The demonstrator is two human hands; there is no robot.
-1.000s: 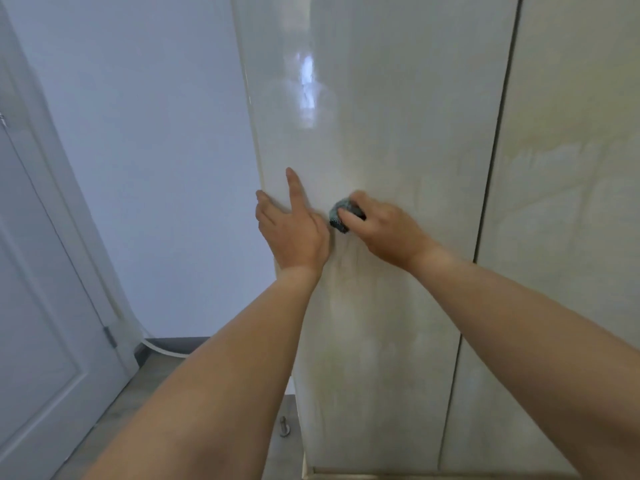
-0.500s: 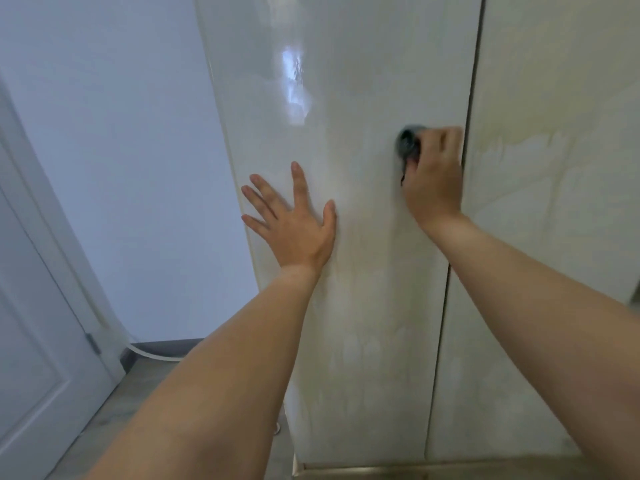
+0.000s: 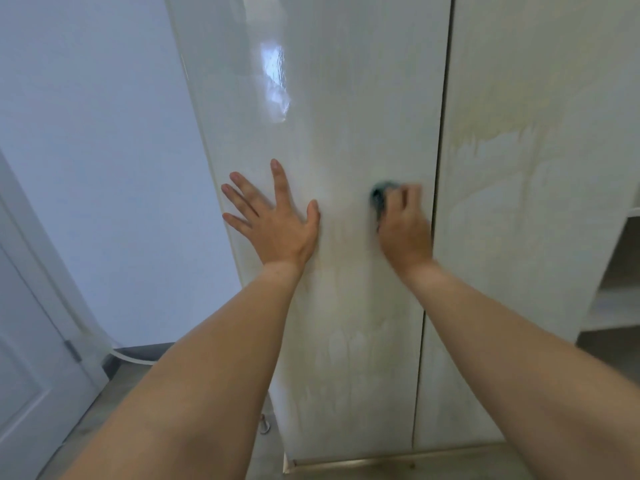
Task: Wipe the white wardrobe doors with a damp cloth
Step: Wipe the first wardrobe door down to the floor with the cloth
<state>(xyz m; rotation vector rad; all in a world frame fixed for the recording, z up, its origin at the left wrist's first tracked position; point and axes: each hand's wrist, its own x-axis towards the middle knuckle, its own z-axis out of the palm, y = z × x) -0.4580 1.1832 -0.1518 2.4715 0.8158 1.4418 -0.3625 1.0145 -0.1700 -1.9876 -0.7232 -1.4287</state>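
Right hand (image 3: 403, 225), blurred, fingers curled round a small dark cloth (image 3: 378, 199) and pressing it against the left wardrobe door (image 3: 346, 81), just left of the dark vertical gap (image 3: 437, 202) between the 2 doors. Only the cloth's upper left part visible, bunched and dark grey-green, poking out past the fingertips; the rest hidden under the hand. Left hand (image 3: 277, 223) laid flat on the same door, fingers straight and spread apart, thumb out to the right, palm touching the panel near the door's left edge, holding nothing. Both hands at about the same height, near each other but apart, with bare forearms reaching up from the bottom of the view.

Left wardrobe door glossy white, with a bright reflection (image 3: 275, 84) high above the hands and faint pale drip streaks lower down. Right wardrobe door (image 3: 536, 168) to the other side of the gap, marked with yellowish patches and downward run marks. Further right, open white shelves (image 3: 620, 299) past the door's edge. Left of the wardrobe, a plain pale wall (image 3: 97, 150), then a white panelled door (image 3: 31, 375) with a hinge on its frame. Grey floor (image 3: 114, 386) below, a white cable (image 3: 128, 356) curving along the foot of the wall.
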